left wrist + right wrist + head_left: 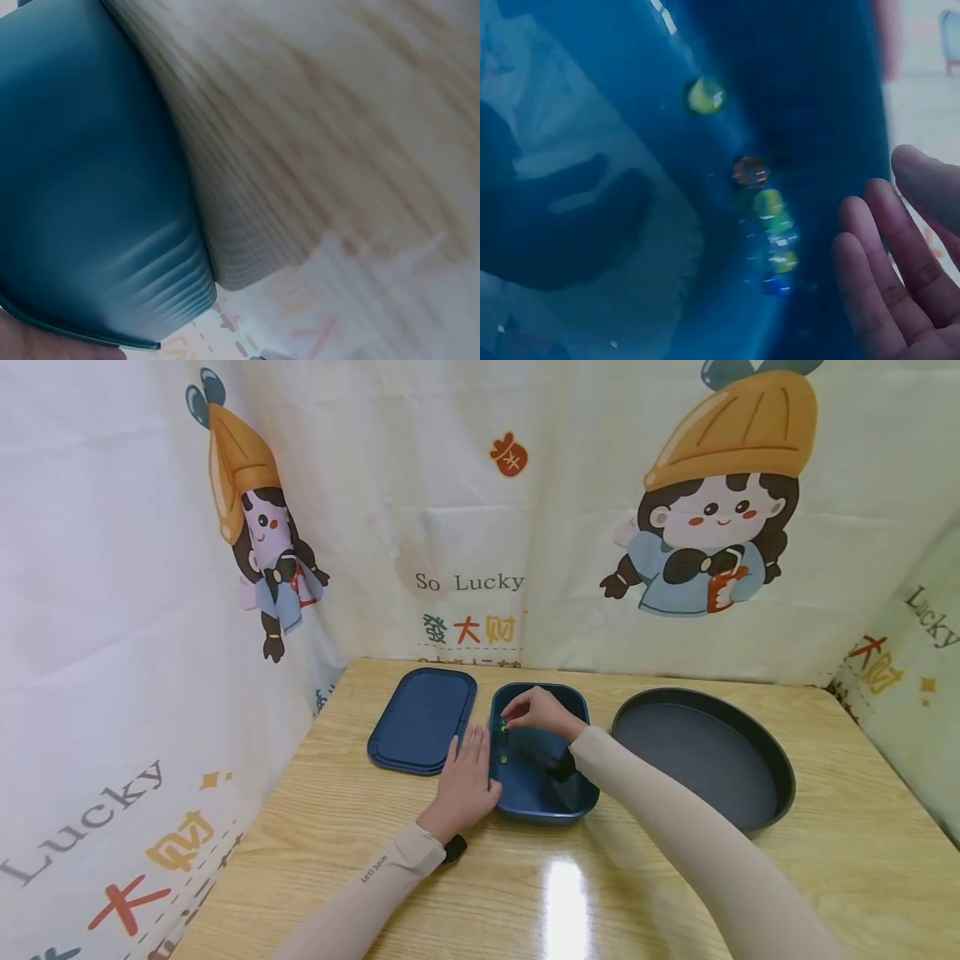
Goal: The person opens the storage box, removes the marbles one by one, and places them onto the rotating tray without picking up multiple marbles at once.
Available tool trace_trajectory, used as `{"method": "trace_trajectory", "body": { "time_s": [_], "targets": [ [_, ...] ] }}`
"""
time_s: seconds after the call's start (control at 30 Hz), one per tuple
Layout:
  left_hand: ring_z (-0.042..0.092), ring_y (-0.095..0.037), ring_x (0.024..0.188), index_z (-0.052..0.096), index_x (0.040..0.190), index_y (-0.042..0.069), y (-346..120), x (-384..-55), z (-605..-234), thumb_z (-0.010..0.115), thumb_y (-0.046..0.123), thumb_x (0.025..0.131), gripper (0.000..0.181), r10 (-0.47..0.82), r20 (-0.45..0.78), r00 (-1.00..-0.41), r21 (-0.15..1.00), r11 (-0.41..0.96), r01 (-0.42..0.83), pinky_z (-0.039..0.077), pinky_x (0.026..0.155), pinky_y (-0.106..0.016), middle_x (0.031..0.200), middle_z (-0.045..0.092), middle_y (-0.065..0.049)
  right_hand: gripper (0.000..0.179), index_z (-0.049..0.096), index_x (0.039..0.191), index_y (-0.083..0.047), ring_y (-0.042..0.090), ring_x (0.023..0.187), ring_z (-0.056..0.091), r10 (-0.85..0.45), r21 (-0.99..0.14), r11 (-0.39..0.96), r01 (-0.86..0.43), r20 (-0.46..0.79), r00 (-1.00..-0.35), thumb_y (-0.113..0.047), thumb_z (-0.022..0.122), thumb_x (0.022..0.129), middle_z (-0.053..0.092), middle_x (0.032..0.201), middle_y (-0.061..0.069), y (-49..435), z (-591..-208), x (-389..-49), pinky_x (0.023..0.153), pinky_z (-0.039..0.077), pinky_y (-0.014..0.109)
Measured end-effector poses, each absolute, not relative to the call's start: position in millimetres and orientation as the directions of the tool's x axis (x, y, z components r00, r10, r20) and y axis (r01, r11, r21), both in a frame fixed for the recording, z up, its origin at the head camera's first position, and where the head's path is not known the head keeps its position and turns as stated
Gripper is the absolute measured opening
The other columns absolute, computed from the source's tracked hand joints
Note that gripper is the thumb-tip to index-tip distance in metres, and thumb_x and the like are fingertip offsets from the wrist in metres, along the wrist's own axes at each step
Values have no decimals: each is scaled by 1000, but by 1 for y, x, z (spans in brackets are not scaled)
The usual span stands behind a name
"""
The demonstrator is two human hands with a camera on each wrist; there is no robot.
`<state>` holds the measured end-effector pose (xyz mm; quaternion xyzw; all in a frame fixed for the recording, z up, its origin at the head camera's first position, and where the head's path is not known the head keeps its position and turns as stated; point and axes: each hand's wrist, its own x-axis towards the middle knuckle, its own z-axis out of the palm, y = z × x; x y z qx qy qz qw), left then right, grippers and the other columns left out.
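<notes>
A deep blue rectangular container (536, 789) stands in front of me. Inside it, along the left wall, several small glassy marbles form a short row, an orange one (751, 172) at one end and a blue one (776, 286) at the other. A lone yellow-green marble (706, 96) lies apart from them. My right hand (542, 712) reaches into the container, its fingertips close by the row. Its fingers (892, 255) are lightly bent, with nothing visible between them. My left hand (465, 781) rests against the container's left rim, fingers straight.
A flat blue lid (423, 718) lies left of the container on the wooden table (480, 893). To the right stands a large round dark pan (690, 743). Printed curtains (570, 543) hang behind the table and at both sides.
</notes>
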<state>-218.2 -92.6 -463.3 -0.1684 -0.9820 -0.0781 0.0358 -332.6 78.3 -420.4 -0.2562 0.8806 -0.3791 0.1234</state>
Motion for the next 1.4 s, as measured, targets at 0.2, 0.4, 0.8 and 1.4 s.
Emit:
{"method": "trace_trajectory", "body": {
  "time_s": [0.2, 0.4, 0.8, 1.4],
  "targets": [
    [14, -30, 147, 17, 149, -1, -94, -222, -460, 47, 30, 91, 72, 331, 93, -939, 139, 929, 342, 13, 118, -49, 156, 20, -17, 15, 74, 94, 1, 18, 82, 71, -511, -726, 617, -304, -75, -856, -2, 70, 81, 73, 93, 14, 74, -439, -341, 78, 56, 30],
    [14, -27, 147, 17, 150, 1, -97, -225, -459, 48, 35, 94, 73, 318, 80, -945, 133, 936, 326, 12, 119, -48, 157, 18, -15, 16, 74, 94, 2, 19, 81, 71, -499, -731, 616, -293, -74, -864, 0, 72, 78, 73, 93, 15, 72, -451, -342, 75, 57, 29],
    [13, -27, 147, 16, 150, 0, -96, -224, -462, 43, 26, 96, 65, 319, 83, -944, 158, 931, 328, 13, 118, -47, 157, 17, -14, 14, 75, 87, 0, 16, 73, 70, -522, -726, 602, -333, -42, -852, 1, 76, 73, 74, 86, 13, 68, -462, -344, 68, 56, 26],
    [12, -25, 147, 16, 149, -1, -98, -222, -462, 42, 25, 96, 65, 330, 108, -938, 177, 922, 345, 12, 119, -46, 157, 15, -13, 12, 76, 86, -1, 10, 67, 67, -539, -703, 629, -330, -89, -837, 1, 75, 75, 74, 83, 11, 61, -460, -341, 69, 57, 26]
  ]
}}
